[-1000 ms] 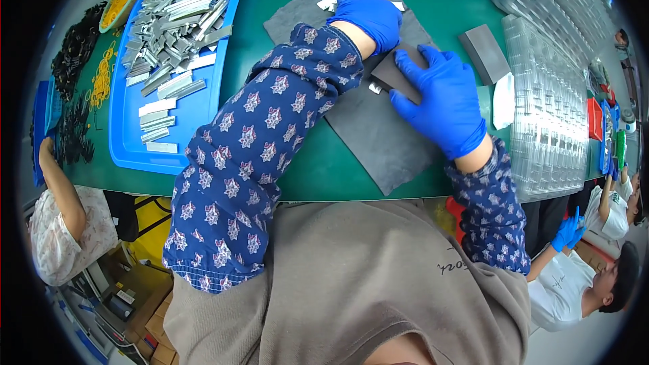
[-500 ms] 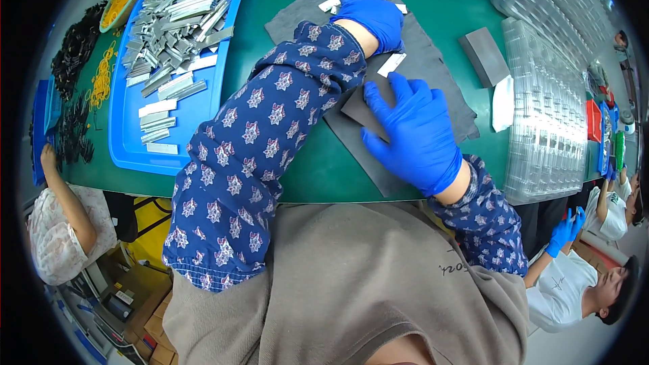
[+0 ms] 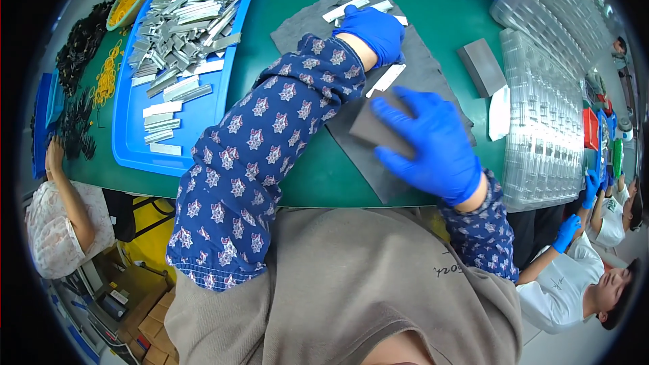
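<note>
Rubbing step in hand: right hand (image 3: pixel 433 145) fingers grip grey block (image 3: pixel 372 127) on grey mat (image 3: pixel 378 81). Left hand (image 3: pixel 372 30) fingers press flat on metal strip (image 3: pixel 385 80) at mat's far end. Next, I judge: firm hold on strip.

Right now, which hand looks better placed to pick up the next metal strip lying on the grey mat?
Left, probably. The left hand rests at the mat's far end, right by the loose metal strips. The right hand is busy pressing a dark grey block nearer the body.
</note>
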Demonstrator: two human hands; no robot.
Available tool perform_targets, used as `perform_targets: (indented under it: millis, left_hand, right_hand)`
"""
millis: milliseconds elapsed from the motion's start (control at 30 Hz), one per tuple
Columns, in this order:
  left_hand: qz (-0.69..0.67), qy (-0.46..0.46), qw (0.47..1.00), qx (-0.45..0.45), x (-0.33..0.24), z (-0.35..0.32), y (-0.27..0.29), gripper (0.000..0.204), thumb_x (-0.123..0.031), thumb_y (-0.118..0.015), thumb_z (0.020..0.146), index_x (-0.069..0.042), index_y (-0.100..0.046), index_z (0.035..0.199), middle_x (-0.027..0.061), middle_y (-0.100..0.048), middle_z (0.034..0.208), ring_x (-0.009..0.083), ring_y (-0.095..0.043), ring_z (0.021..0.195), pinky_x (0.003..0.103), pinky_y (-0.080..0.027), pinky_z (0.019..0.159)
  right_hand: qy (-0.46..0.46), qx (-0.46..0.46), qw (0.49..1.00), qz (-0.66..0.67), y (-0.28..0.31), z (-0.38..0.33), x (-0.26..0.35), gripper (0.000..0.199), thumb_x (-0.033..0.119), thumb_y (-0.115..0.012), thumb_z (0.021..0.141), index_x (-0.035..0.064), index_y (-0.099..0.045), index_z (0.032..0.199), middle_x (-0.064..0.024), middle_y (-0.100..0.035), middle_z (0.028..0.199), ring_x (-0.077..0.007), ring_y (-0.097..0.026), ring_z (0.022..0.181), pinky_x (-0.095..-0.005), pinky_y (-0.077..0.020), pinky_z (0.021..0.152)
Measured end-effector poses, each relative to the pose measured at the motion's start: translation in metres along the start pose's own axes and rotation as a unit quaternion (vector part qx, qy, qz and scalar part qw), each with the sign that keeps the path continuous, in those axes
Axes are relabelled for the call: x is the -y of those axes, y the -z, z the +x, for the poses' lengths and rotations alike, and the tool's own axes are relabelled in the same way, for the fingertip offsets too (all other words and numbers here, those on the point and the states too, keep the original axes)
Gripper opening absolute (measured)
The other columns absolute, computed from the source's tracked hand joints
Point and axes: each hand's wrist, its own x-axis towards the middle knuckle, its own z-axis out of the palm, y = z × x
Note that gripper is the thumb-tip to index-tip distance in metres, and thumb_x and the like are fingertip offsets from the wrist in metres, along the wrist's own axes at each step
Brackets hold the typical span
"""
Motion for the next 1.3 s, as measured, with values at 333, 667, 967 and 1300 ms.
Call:
perform_targets:
  millis: [333, 667, 967, 1300]
  left_hand:
    - [-0.206, -0.117, 0.953, -0.189, 0.026, -0.078, -0.020, 0.023, -0.029, -0.068, 0.074, -0.008, -0.064, 0.082, 0.0138, -0.061, 0.087, 0.0339, -0.059, 0.085, 0.046, -0.048, 0.073]
    - [-0.098, -0.036, 0.965, -0.241, -0.001, -0.109, -0.062, 0.035, -0.040, -0.071, 0.071, -0.010, -0.060, 0.086, 0.0098, -0.053, 0.090, 0.0282, -0.052, 0.090, 0.043, -0.038, 0.077]
    - [-0.108, -0.038, 0.962, -0.246, -0.002, -0.109, -0.064, 0.033, -0.039, -0.068, 0.072, -0.008, -0.060, 0.082, 0.0106, -0.054, 0.086, 0.0285, -0.051, 0.088, 0.043, -0.036, 0.076]
    - [-0.111, -0.032, 0.957, -0.267, -0.004, -0.108, -0.067, 0.031, -0.037, -0.066, 0.072, -0.008, -0.060, 0.080, 0.0106, -0.054, 0.085, 0.0281, -0.051, 0.087, 0.045, -0.034, 0.077]
  right_hand:
    - [-0.109, -0.083, 0.990, -0.043, 0.010, -0.016, -0.064, 0.058, 0.023, -0.072, 0.076, 0.0110, -0.057, 0.131, -0.0213, -0.054, 0.128, -0.0380, -0.052, 0.113, -0.0440, -0.0408, 0.099]
    - [-0.060, -0.015, 0.988, -0.138, -0.003, 0.030, -0.031, 0.056, 0.034, -0.067, 0.077, 0.0107, -0.059, 0.128, -0.0216, -0.056, 0.125, -0.0375, -0.055, 0.108, -0.0461, -0.0433, 0.089]
    - [-0.044, 0.060, 0.975, -0.209, 0.004, 0.051, -0.038, 0.050, 0.033, -0.066, 0.075, 0.0050, -0.063, 0.116, -0.0201, -0.063, 0.100, -0.0355, -0.059, 0.091, -0.0433, -0.0472, 0.078]
    - [-0.039, 0.058, 0.975, -0.213, 0.006, 0.052, -0.045, 0.049, 0.035, -0.068, 0.075, 0.0059, -0.065, 0.114, -0.0213, -0.064, 0.097, -0.0367, -0.060, 0.088, -0.0448, -0.0488, 0.079]
